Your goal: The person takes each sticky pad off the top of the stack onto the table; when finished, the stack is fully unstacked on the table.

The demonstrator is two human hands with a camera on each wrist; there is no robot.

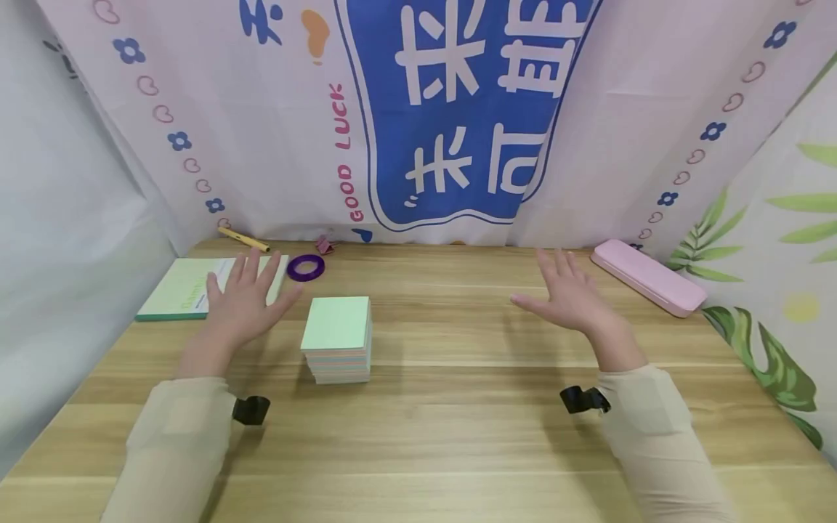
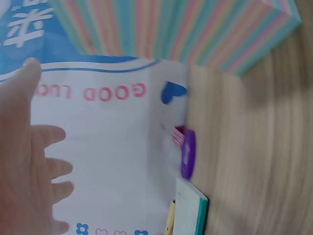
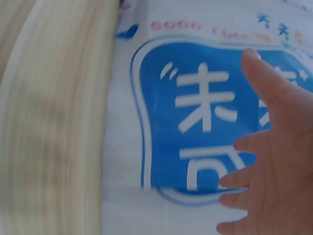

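My left hand (image 1: 243, 301) is held with its fingers spread and holds nothing; in the head view it overlaps a pale green notebook (image 1: 176, 287). To its right stands a square stack of paper (image 1: 336, 327), light green on top, with striped pastel sides (image 2: 161, 29) in the left wrist view. My right hand (image 1: 572, 294) is also spread, thumb pointing inward, with nothing in it. Nearest to it is a pink pencil case (image 1: 647, 276) at the back right. Both palms (image 3: 288, 171) face forward in the wrist views.
Behind the notebook lies a yellow pen (image 1: 243, 239). A purple tape roll (image 1: 305, 267) sits beside the notebook, with a small pink clip-like thing (image 1: 324, 245) behind it. A printed curtain (image 1: 261, 145) closes off the back of the wooden table (image 1: 445, 421).
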